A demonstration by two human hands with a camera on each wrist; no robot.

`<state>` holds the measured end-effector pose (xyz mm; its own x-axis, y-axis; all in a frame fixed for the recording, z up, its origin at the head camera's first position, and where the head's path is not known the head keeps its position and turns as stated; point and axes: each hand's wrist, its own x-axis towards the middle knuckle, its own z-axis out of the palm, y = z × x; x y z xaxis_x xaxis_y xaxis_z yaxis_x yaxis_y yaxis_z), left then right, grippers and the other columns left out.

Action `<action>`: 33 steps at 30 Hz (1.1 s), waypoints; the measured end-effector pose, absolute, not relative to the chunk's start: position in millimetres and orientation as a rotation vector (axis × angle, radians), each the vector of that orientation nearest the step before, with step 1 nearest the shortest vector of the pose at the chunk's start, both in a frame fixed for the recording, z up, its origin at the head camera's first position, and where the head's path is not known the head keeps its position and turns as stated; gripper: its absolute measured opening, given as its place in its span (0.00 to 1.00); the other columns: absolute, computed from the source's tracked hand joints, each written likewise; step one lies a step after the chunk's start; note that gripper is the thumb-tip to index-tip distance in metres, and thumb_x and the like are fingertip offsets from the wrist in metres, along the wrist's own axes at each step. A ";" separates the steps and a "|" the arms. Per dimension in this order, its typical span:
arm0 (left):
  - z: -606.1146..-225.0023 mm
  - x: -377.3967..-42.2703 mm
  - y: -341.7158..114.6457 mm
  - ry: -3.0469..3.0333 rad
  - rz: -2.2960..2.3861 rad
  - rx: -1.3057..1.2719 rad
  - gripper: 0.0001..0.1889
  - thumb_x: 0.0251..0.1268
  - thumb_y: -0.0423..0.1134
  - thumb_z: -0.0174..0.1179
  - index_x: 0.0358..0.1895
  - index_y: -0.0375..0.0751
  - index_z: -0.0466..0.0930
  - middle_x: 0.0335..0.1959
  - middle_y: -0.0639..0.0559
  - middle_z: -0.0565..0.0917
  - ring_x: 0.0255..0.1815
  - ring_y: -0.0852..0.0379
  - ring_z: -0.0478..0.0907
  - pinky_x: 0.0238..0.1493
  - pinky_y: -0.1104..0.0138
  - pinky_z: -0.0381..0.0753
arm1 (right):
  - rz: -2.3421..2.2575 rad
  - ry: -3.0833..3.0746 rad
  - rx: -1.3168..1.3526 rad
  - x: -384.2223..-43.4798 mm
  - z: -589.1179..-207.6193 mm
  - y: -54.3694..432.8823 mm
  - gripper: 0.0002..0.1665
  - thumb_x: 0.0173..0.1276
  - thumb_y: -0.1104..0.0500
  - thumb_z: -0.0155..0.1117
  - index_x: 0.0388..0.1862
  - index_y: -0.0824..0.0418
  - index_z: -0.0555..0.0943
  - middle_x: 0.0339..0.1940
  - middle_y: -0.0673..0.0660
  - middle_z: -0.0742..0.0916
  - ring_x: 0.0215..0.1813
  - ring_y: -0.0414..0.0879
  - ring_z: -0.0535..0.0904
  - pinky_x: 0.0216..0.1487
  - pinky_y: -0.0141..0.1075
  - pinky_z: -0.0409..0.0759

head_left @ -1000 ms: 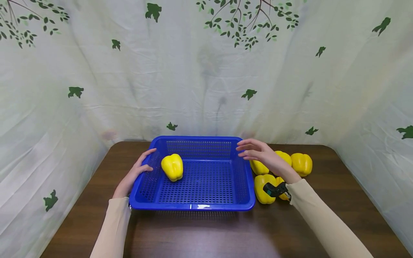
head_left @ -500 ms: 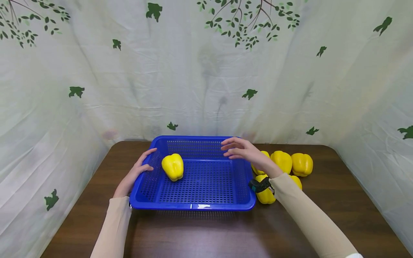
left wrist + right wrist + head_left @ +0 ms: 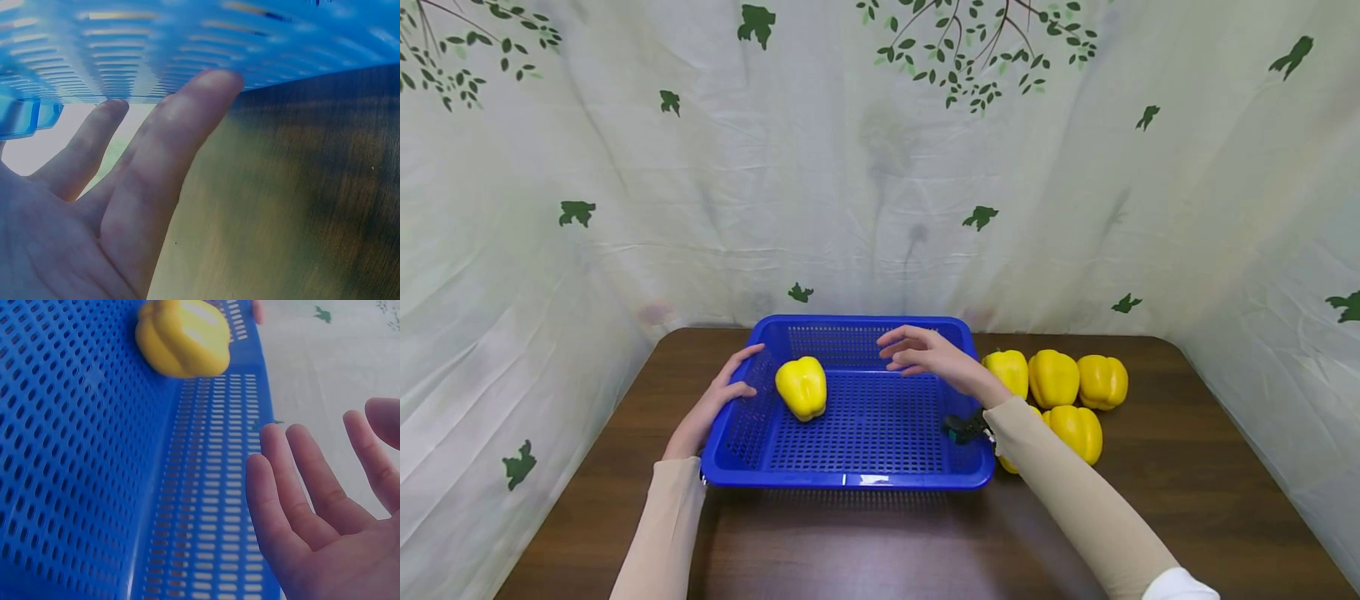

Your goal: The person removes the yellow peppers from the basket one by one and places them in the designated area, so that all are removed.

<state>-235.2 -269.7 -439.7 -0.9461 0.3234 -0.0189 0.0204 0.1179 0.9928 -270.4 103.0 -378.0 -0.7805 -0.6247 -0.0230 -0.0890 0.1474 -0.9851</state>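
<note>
A blue perforated plastic basket (image 3: pixel 850 481) sits on the brown table, with one yellow bell pepper (image 3: pixel 801 388) inside toward its left. My left hand (image 3: pixel 718 400) grips the basket's left rim, thumb over the edge. In the left wrist view, fingers (image 3: pixel 150 175) lie along the outside of its slotted wall. Above the basket's right half hovers my right hand (image 3: pixel 925 354), fingers loosely spread and holding nothing. The right wrist view shows those fingers (image 3: pixel 325 481) apart from the pepper (image 3: pixel 184 337), which lies farther in.
Several yellow bell peppers (image 3: pixel 1054 378) stand in a group on the table (image 3: pixel 1180 467) just right of the basket; my right forearm partly covers one. A pale curtain (image 3: pixel 880 208) printed with leaves hangs behind and at both sides.
My right hand has moved left from the basket's right rim to over its inside, uncovering peppers on the table. The left hand, basket and pepper inside have stayed put.
</note>
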 end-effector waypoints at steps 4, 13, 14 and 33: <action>-439.5 -234.6 -270.5 2.173 1.903 0.333 0.34 0.67 0.30 0.44 0.75 0.53 0.47 0.75 0.38 0.45 0.63 0.33 0.58 0.49 0.61 0.74 | -1.637 2.008 -0.670 -271.7 -380.4 91.1 0.22 0.71 0.65 0.54 0.63 0.68 0.70 0.60 0.68 0.77 0.56 0.62 0.76 0.57 0.50 0.73; -440.8 -235.9 -269.9 2.164 1.923 0.354 0.35 0.65 0.28 0.44 0.75 0.52 0.48 0.74 0.37 0.47 0.64 0.34 0.58 0.49 0.63 0.75 | -1.592 1.980 -0.661 -274.9 -393.2 66.6 0.20 0.74 0.63 0.48 0.63 0.67 0.70 0.58 0.66 0.78 0.58 0.64 0.74 0.58 0.54 0.70; -441.1 -236.3 -269.7 2.167 1.927 0.360 0.35 0.65 0.28 0.44 0.75 0.51 0.48 0.74 0.36 0.47 0.64 0.35 0.58 0.49 0.64 0.74 | -1.590 1.973 -0.661 -275.0 -394.1 64.2 0.21 0.74 0.63 0.48 0.63 0.67 0.70 0.59 0.67 0.78 0.58 0.65 0.74 0.59 0.55 0.69; -442.0 -241.0 -267.6 2.256 1.952 0.452 0.35 0.61 0.24 0.45 0.73 0.49 0.56 0.71 0.32 0.52 0.65 0.42 0.58 0.52 0.73 0.69 | -1.538 1.963 -0.642 -273.7 -404.5 26.9 0.23 0.72 0.64 0.51 0.65 0.65 0.68 0.61 0.71 0.75 0.58 0.65 0.74 0.59 0.56 0.69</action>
